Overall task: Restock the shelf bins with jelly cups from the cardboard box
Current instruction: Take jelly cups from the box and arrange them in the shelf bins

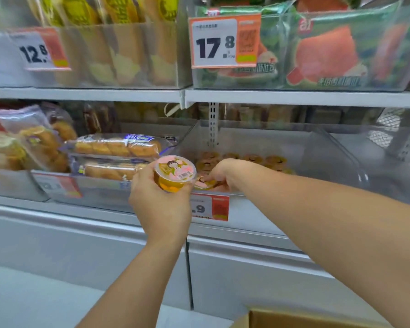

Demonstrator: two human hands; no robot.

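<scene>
Several jelly cups (237, 162) already line the clear bin's (317, 147) floor, most space bare. Right hand (220, 175) pinches one cup (205, 183) at the bin's front-left corner; left hand (160, 202) grips another (174, 172) just outside (next in). Cardboard box (294, 318) contents hidden.

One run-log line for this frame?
left hand: holds cup | right hand: setting second cup in bin | box: below

Bagged pastries (115, 147) fill the bin left of centre; price tags reading 17.8 (224, 41) and 12.8 (39, 50) hang above, beside watermelon-print packs (327, 53).
</scene>
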